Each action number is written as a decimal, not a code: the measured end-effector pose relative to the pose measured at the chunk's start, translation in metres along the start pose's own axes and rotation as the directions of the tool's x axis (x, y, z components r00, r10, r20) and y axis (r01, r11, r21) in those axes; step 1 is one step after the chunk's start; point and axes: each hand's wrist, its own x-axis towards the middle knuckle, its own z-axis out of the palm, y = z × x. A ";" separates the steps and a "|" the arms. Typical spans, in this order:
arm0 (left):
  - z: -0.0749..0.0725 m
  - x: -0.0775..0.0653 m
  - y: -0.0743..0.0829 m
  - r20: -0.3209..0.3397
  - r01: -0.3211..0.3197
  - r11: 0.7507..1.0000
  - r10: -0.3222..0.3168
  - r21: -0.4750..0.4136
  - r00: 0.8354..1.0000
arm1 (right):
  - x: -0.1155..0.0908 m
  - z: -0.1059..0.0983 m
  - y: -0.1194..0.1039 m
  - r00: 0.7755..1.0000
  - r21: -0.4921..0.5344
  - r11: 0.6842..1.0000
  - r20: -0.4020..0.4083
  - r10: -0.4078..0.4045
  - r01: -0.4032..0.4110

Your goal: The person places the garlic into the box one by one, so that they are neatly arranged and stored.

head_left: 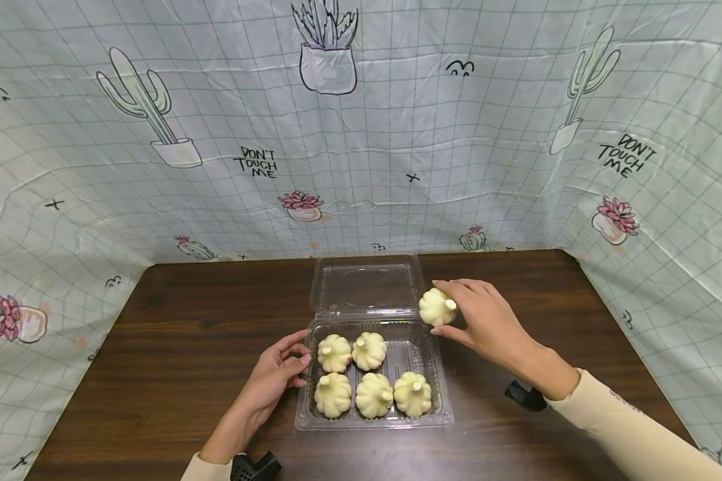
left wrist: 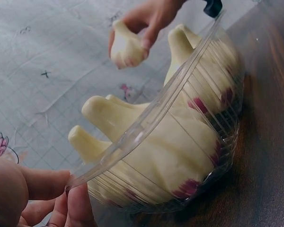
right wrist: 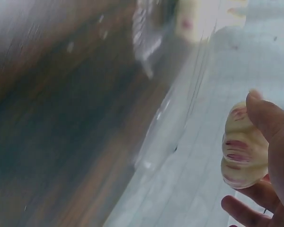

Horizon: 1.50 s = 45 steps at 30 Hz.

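A clear plastic clamshell box [head_left: 397,423] lies with its lid folded back. Several pale garlic bulbs [head_left: 374,395] with purple patches sit inside: a front row of three, and two behind at the left. The back right of the box holds none. My right hand [head_left: 487,324] grips one more garlic bulb [head_left: 436,306] between thumb and fingers, above the box's back right corner; in the right wrist view its purple-streaked underside shows. At the box's left side, my left hand [head_left: 272,374] pinches the rim between thumb and fingers, plain in the left wrist view [left wrist: 47,194].
The transparent lid [head_left: 367,287] lies flat behind the box, near the back of the dark wooden table [head_left: 216,314]. A pale cloth [head_left: 361,133] printed with cacti hangs around the back and sides. Black wrist devices [head_left: 525,395] sit on both wrists.
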 end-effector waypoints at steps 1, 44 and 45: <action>0.000 0.000 0.000 -0.001 0.001 1.000 -0.001 -0.001 1.000 | 0.000 0.001 -0.004 1.000 0.001 1.000 0.000 -0.017 0.017; 0.001 0.001 -0.002 0.013 -0.005 1.000 0.005 -0.012 1.000 | 0.005 0.031 -0.034 0.935 -0.076 0.946 0.192 -0.297 0.316; 0.000 0.001 -0.001 0.014 -0.005 1.000 0.005 -0.012 1.000 | 0.005 0.031 -0.034 0.933 -0.079 0.943 0.196 -0.303 0.323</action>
